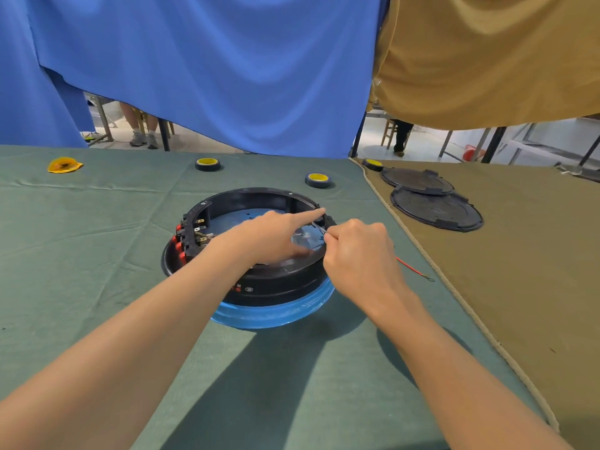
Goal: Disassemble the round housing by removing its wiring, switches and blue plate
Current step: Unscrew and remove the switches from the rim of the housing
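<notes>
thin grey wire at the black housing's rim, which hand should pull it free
Right: the right hand pinches the thin grey wire; the left hand only points across the round black housing.

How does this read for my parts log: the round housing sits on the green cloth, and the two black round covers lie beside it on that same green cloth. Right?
Not quite. The round housing does sit on the green cloth, but the two black round covers lie on the tan cloth to its right, one overlapping the other, as the head view shows.
</notes>
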The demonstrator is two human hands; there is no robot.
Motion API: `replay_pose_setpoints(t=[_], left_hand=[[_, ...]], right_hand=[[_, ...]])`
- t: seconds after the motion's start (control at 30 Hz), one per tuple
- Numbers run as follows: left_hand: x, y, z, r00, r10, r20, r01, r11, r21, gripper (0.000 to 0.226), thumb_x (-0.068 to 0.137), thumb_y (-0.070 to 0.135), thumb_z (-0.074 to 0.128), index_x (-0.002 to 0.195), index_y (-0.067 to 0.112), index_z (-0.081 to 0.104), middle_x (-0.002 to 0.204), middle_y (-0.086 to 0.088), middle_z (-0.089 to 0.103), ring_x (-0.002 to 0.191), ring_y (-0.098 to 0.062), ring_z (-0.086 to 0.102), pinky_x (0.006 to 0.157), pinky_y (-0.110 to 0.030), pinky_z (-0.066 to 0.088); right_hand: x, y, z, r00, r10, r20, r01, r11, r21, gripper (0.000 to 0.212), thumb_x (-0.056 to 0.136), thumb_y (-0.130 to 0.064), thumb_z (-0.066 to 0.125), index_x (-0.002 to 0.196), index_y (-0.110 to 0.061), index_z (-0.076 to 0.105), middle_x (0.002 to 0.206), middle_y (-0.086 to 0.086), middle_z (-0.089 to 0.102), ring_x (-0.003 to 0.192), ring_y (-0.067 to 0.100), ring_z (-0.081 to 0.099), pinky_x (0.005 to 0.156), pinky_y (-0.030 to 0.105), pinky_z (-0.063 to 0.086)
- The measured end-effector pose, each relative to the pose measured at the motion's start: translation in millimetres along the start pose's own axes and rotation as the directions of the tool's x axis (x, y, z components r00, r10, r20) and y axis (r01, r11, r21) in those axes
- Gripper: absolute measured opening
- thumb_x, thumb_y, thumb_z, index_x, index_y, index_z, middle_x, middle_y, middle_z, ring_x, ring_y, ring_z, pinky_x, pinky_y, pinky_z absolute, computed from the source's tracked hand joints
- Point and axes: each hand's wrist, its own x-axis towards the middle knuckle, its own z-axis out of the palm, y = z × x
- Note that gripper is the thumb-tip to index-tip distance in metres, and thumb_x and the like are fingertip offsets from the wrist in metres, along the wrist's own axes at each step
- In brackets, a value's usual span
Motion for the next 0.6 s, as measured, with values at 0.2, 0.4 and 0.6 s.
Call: replay_pose_setpoints(t=[0.2,0.4,0.6], left_hand=[[1.2,-6.3,-1.5,1.0,-0.002,0.012,0.003,0.997,-0.077,0.075,0.088,0.043,0.064,0.144,0.059,0.018,0.126,-0.001,0.054,0.08,-0.015,0.042,0.076,-0.032,0.035],[2.0,-7.6,-6.1,0.999,0.014,0.036,-0.006,0.979,-0.206,0.077,0.085,0.035,0.07,0.145,0.055,0.026,0.134,-0.002,0.055,0.098,-0.017,0.054,0.088,-0.034,0.043],[18.2,-15.6,-34.8,0.994,0.06,-0.088,-0.066,0.995,-0.075,0.038,0.099,0.038,0.051,0.136,0.033,0.054,0.125,0.002,0.064,0.114,-0.019,0.057,0.099,-0.035,0.044]], right_hand=[[6.7,3.9,-6.5,0.999,0.031,0.036,-0.034,0.996,0.088,0.047,0.09,-0.012,0.049,0.05,-0.014,0.026,0.048,0.002,0.025,0.054,0.023,0.026,0.051,0.037,0.02],[14.8,6.0,-9.2,0.994,0.098,0.049,-0.105,0.975,0.194,0.044,0.087,-0.007,0.049,0.046,-0.013,0.031,0.041,0.004,0.023,0.054,0.021,0.024,0.054,0.036,0.028],[8.9,9.0,-8.6,0.999,0.03,0.026,-0.032,0.996,0.086,0.047,0.093,-0.017,0.049,0.05,-0.014,0.03,0.047,0.003,0.028,0.048,0.022,0.028,0.059,0.039,0.035]])
